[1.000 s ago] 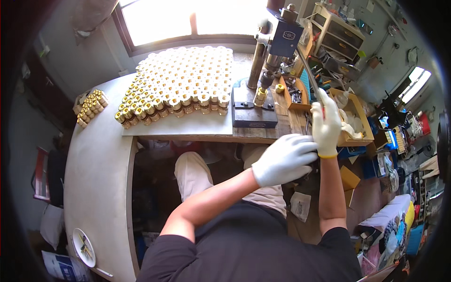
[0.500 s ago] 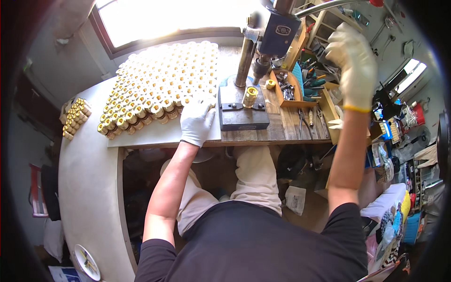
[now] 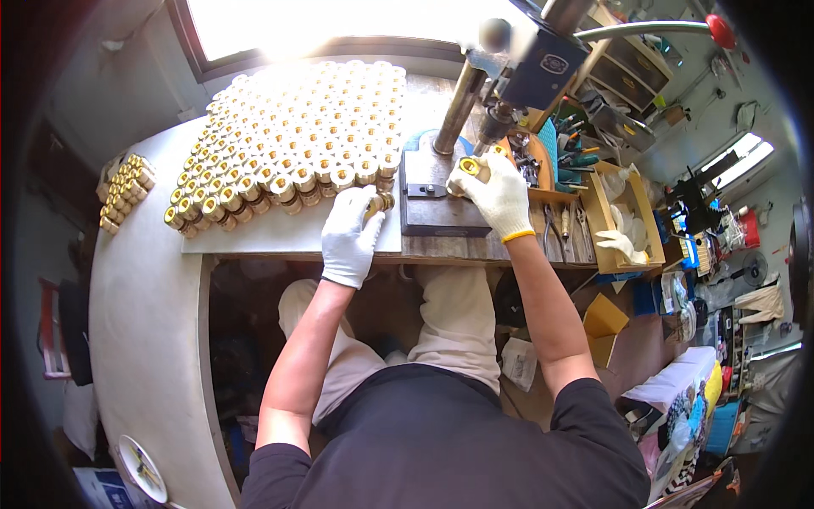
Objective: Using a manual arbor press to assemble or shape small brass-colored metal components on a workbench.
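Note:
My left hand, in a white glove, is closed around a brass fitting at the front edge of the stacked rows. My right hand, in a white glove with a yellow cuff, grips another brass cylindrical fitting above the dark steel base of a blue bench press. Whether that fitting still touches the base is hidden by the fingers. Several rows of similar brass fittings stand on the table to the left, stacked in layers at the front.
A smaller stack of brass pieces sits at the far left. The press lever with a red knob reaches up right. Pliers, a wooden box with gloves and a tool tray lie right of the press. A white plate rests at lower left.
My right hand has come down from the upper right to the fitting at the press. The left hand now holds a fitting. The view has shifted slightly.

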